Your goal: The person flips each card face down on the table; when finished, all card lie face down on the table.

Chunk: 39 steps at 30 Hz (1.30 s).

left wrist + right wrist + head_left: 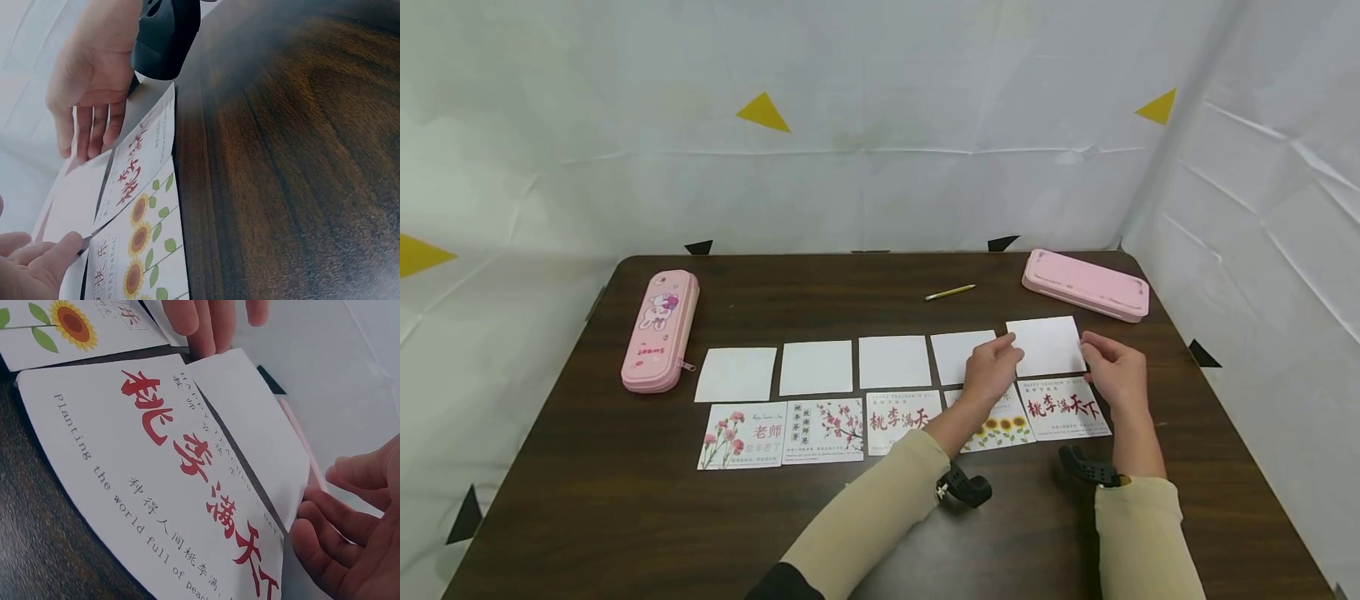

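A white blank card [1047,346] lies at the right end of the upper row, between both hands. My left hand [988,372] reaches over the neighbouring blank card [951,360], fingertips at the first card's left edge. At the opposite edge is my right hand [1118,375], its fingers relaxed and the thumb apart from them in the right wrist view. Just below lies a printed card with red characters [187,456]. Beside that, the sunflower card [140,250] is partly covered by the left forearm and hand in the head view.
Further left, more blank cards [816,367] lie above printed flower cards [823,429] and another red-lettered card [902,417]. A pink pencil case [658,333] lies at left, another pink case [1086,285] at back right. A pencil [950,292] lies behind the cards on the dark table [625,517].
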### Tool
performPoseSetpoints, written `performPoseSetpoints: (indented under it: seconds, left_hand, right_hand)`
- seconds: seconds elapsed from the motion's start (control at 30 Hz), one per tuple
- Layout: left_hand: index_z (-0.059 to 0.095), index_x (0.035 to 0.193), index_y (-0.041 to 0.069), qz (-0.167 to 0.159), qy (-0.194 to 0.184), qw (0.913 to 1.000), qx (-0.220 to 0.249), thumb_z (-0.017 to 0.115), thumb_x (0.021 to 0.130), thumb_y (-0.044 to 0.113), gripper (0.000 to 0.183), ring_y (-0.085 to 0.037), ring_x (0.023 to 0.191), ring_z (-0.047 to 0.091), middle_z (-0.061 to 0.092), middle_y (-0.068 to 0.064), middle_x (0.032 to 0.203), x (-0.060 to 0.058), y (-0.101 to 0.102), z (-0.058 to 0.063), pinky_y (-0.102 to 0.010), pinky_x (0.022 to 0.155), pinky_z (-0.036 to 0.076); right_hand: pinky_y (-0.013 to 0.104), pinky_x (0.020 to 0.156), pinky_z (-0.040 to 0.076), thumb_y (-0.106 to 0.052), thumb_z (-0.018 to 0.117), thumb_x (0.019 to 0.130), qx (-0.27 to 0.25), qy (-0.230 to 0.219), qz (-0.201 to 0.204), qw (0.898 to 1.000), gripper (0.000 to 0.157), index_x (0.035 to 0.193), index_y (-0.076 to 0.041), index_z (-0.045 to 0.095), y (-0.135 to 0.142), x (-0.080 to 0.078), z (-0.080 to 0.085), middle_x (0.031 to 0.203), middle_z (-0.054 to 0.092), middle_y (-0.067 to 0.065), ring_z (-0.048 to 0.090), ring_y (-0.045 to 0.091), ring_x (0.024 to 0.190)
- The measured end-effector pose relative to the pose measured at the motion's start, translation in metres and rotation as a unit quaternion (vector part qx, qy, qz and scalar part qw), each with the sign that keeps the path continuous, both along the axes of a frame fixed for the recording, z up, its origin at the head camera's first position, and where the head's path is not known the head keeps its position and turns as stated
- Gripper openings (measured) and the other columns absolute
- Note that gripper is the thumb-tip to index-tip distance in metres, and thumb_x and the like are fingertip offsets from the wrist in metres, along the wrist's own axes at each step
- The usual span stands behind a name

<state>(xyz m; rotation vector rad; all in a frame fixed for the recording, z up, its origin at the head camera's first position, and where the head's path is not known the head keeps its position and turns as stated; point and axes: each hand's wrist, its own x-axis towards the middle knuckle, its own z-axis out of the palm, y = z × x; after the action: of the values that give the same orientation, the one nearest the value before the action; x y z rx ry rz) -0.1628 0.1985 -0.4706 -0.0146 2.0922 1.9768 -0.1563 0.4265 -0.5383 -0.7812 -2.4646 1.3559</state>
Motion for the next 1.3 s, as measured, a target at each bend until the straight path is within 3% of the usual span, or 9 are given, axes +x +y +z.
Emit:
performPoseSetpoints:
  seconds: [0.23,0.47,0.87,1.07,1.17,1.23,1.3]
  left_hand:
    - [0.061,0.135,0.013,-0.043,-0.005,0.9987,-0.029,0.06,0.091,0.025,0.046,-0.014,0.121,0.057,0.064,-0.005,0.129,0.001,-0.002,0.005,-0.028,0.1,0.042]
    - [0.056,0.14,0.015,-0.09,0.023,0.9924,-0.081,0.056,0.094,0.032,0.049,-0.015,0.126,0.053,0.06,-0.007,0.134,0.004,-0.001,0.009,-0.029,0.102,0.041]
    - [0.058,0.139,0.015,-0.109,0.048,0.9881,-0.097,0.054,0.094,0.034,0.049,-0.016,0.126,0.053,0.06,-0.005,0.135,0.006,-0.001,0.008,-0.03,0.103,0.04]
    - [0.061,0.135,0.015,-0.102,0.044,0.9926,-0.051,0.056,0.095,0.03,0.043,-0.012,0.121,0.057,0.062,-0.006,0.132,0.007,-0.007,0.008,-0.026,0.099,0.043]
    - [0.062,0.133,0.014,-0.101,0.05,0.9936,0.0,0.056,0.096,0.027,0.04,-0.019,0.111,0.065,0.064,-0.009,0.129,0.008,-0.019,0.013,-0.029,0.092,0.049]
    - [0.062,0.133,0.014,-0.109,0.058,0.9918,0.031,0.056,0.097,0.025,0.038,-0.02,0.108,0.066,0.064,-0.008,0.129,0.008,-0.031,0.017,-0.032,0.087,0.053]
    - [0.061,0.134,0.012,-0.121,0.066,0.9887,0.06,0.056,0.098,0.023,0.038,-0.021,0.108,0.066,0.063,-0.009,0.13,0.009,-0.048,0.022,-0.036,0.083,0.055]
  right_hand:
    - [0.018,0.07,0.052,-0.054,0.049,0.097,-0.004,-0.018,0.002,1.0,0.056,0.14,-0.017,0.057,0.0,0.003,0.003,0.138,0.057,0.006,0.055,0.022,0.116]
    - [0.018,0.068,0.052,-0.055,0.05,0.096,-0.006,-0.034,-0.004,0.999,0.058,0.139,-0.017,0.058,-0.001,0.003,0.003,0.138,0.057,0.01,0.055,0.024,0.114]
    - [0.018,0.069,0.053,-0.054,0.05,0.097,-0.011,-0.034,-0.002,0.999,0.058,0.14,-0.016,0.057,0.002,0.007,0.003,0.138,0.058,0.008,0.057,0.023,0.115]
    - [0.017,0.069,0.053,-0.05,0.054,0.096,-0.016,0.001,-0.041,0.999,0.05,0.135,-0.02,0.062,0.004,0.007,0.001,0.133,0.062,0.004,0.059,0.017,0.113]
    - [0.015,0.069,0.052,-0.051,0.056,0.095,-0.017,0.028,-0.049,0.998,0.047,0.132,-0.025,0.064,0.001,0.009,0.004,0.128,0.065,0.0,0.061,0.013,0.11]
    - [0.014,0.067,0.052,-0.051,0.057,0.095,-0.014,0.043,-0.036,0.998,0.047,0.131,-0.024,0.065,-0.007,0.012,0.013,0.126,0.066,-0.001,0.062,0.012,0.108]
    - [0.016,0.069,0.053,-0.046,0.057,0.096,-0.021,0.047,-0.015,0.999,0.046,0.132,-0.018,0.065,-0.027,0.019,0.033,0.126,0.066,0.003,0.063,0.015,0.108]
